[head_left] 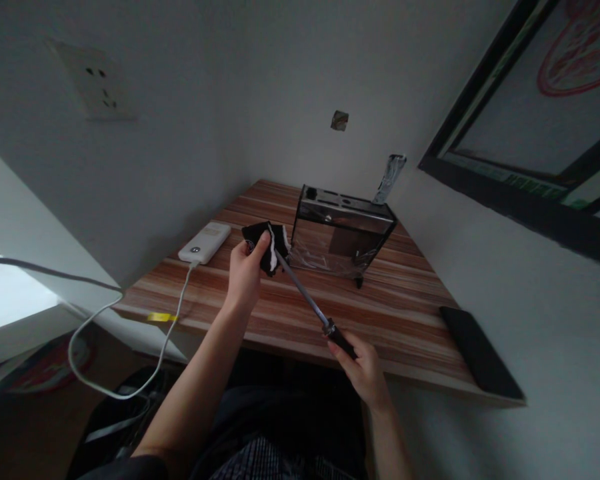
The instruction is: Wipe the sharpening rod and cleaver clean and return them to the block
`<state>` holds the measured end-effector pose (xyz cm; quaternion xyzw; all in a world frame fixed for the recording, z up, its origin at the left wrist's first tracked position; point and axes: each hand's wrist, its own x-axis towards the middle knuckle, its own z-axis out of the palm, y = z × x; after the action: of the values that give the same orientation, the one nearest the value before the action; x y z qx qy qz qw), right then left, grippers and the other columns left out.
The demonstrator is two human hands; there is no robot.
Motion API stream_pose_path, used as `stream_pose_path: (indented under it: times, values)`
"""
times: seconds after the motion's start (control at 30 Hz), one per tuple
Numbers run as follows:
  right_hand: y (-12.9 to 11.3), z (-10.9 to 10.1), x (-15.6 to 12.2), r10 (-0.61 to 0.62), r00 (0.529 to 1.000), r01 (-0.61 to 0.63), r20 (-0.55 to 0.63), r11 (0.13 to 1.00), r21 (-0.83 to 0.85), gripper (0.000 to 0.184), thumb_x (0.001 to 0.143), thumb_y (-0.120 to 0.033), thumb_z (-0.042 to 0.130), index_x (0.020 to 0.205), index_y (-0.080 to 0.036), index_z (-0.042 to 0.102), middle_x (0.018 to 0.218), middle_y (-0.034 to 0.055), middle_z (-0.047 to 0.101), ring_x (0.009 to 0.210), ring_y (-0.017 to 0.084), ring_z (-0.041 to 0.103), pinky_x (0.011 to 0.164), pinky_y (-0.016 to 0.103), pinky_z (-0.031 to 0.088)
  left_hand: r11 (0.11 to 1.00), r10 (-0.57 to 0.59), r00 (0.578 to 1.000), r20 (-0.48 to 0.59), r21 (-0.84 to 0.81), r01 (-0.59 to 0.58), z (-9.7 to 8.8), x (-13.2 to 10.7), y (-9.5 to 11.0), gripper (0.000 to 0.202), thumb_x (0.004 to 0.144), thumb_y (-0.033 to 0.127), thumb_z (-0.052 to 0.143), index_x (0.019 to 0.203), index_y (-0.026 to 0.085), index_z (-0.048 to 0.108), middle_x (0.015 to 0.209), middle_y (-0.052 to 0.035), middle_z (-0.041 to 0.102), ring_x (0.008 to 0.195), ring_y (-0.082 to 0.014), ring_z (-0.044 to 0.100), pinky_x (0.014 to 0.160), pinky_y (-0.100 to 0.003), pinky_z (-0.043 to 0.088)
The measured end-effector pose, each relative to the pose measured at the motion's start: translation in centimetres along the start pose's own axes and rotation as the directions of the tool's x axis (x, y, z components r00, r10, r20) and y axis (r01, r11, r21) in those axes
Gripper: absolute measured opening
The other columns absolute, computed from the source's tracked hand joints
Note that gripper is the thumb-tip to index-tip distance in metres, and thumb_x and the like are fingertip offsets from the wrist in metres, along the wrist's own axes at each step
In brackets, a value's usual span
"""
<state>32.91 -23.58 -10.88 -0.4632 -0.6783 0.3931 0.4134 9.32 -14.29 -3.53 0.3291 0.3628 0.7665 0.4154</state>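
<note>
My left hand (246, 270) is closed on a black cloth (282, 239) with white edges, above the table beside the clear-sided stand. In my right hand (361, 367) is the black handle of a sharpening steel (303, 291), a long grey rod slanting up and to the left. The rod's far end meets the cloth, and its tip is hidden there. Just behind the cloth stands a knife block (343, 243) with a black frame, clear sides and slots along its top. A plastic-wrapped piece (391, 178) sticks up from its right end.
A white power bank (205, 242) lies left on the wood-grain table (405, 313), its white cable (183, 297) hanging over the front edge. A black phone (480, 350) lies by the right edge. Walls enclose the table; a framed picture (545, 133) hangs at right.
</note>
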Motion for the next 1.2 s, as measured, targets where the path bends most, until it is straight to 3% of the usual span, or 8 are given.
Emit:
stream_pose_path:
  times: [0.27,0.47,0.57,0.9,1.2]
  values:
    - [0.1,0.1,0.0,0.003,1.0,-0.003,-0.027,1.0,-0.004,0.031,0.086,-0.042,0.06,0.099,-0.017,0.072,0.087,0.0072,0.074,0.087,0.023,0.07,0.077,0.029,0.054,0.996,-0.066,0.996,0.064,0.072,0.061,0.9,-2.3,-1.1,0.036,0.066,0.047,0.077,0.068,0.013,0.064,0.056,0.002,0.06,0.046,-0.0076,0.051,0.044,-0.018,0.04]
    - [0.1,0.2,0.0,0.02,0.998,-0.022,-0.055,0.999,-0.041,0.034,0.086,-0.045,0.059,0.099,-0.017,0.072,0.059,0.0012,0.063,0.058,0.017,0.063,0.049,0.022,0.048,0.977,-0.17,0.975,0.141,0.151,0.148,1.8,-4.6,-2.3,0.036,0.068,0.047,0.074,0.071,0.012,0.065,0.059,-0.0001,0.062,0.049,-0.0092,0.052,0.047,-0.02,0.04]
    - [0.1,0.3,0.1,0.029,0.997,-0.032,-0.072,0.999,-0.035,0.036,0.085,-0.047,0.059,0.1,-0.016,0.072,0.048,-0.0017,0.055,0.05,0.016,0.058,0.044,0.021,0.044,0.962,-0.218,0.959,0.182,0.205,0.18,2.2,-5.7,-2.8,0.035,0.068,0.047,0.073,0.066,0.013,0.062,0.056,0.0012,0.06,0.047,-0.0086,0.049,0.046,-0.02,0.038]
    - [0.4,0.2,0.2,0.002,0.986,-0.005,-0.169,1.0,-0.02,0.035,0.082,-0.048,0.062,0.096,-0.017,0.072,0.047,-0.0016,0.055,0.048,0.016,0.058,0.042,0.022,0.044,0.905,-0.362,0.864,0.351,0.356,0.234,3.3,-9.8,-4.3,0.027,0.067,0.039,0.073,0.071,0.015,0.063,0.059,0.0024,0.059,0.052,-0.0113,0.052,0.051,-0.022,0.041]
    - [0.4,0.4,0.1,-0.015,0.986,0.011,-0.166,1.0,-0.023,0.029,0.083,-0.041,0.062,0.096,-0.018,0.072,0.045,-0.0026,0.053,0.054,0.019,0.062,0.048,0.025,0.049,0.895,-0.389,0.86,0.33,0.357,0.268,3.2,-9.9,-4.0,0.023,0.063,0.032,0.074,0.073,0.014,0.063,0.062,0.0028,0.06,0.056,-0.0118,0.053,0.054,-0.022,0.042]
